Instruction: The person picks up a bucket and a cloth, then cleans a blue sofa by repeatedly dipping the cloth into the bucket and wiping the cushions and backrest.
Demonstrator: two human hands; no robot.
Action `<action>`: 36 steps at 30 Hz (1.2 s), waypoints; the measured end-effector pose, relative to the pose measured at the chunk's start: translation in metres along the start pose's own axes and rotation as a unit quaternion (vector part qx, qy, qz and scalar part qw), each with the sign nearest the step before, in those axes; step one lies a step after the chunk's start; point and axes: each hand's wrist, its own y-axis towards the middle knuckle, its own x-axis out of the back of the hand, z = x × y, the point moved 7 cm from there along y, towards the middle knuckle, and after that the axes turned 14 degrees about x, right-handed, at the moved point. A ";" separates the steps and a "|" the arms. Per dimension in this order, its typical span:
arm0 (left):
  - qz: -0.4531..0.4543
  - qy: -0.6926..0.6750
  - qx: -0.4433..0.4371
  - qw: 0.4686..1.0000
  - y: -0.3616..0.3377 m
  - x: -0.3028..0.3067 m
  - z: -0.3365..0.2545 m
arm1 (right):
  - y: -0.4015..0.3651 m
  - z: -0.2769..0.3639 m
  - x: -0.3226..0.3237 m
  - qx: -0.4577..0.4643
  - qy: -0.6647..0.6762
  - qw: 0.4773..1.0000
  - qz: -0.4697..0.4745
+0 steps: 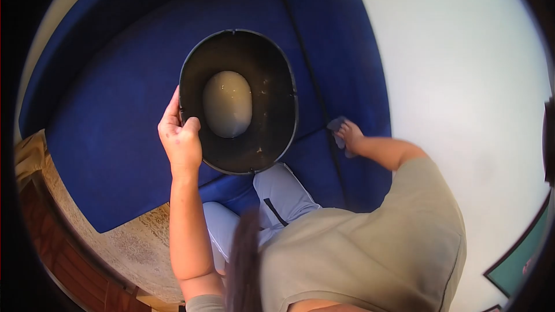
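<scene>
My left hand (180, 136) grips the rim of a black oval bin (272, 86), thumb inside and fingers outside. I hold it tilted over a blue sofa and see straight into it. Its pale bottom (227, 104) shows and small specks stick to the inner wall. My right hand (348, 134) reaches out to the right and presses a small grey-blue cloth (336, 123) against the blue sofa cushion (341, 69) close to a seam.
The blue sofa (115, 121) fills the left and middle of the view. A white wall (462, 81) is at the right. A patterned beige floor (133, 248) and a wooden edge (63, 248) lie at the lower left. My knees in light trousers (280, 190) are below the bin.
</scene>
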 end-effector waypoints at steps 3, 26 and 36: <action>0.008 0.025 -0.001 1.000 -0.003 -0.004 -0.006 | -0.021 -0.120 0.077 -0.181 -0.044 0.979 -0.086; 0.006 0.011 -0.010 1.000 -0.004 -0.003 -0.004 | -0.125 -0.224 0.158 -0.326 -0.094 0.871 -0.356; 0.041 -0.078 -0.054 0.995 -0.004 0.000 -0.001 | -0.024 -0.084 0.063 -0.273 0.053 0.909 -0.311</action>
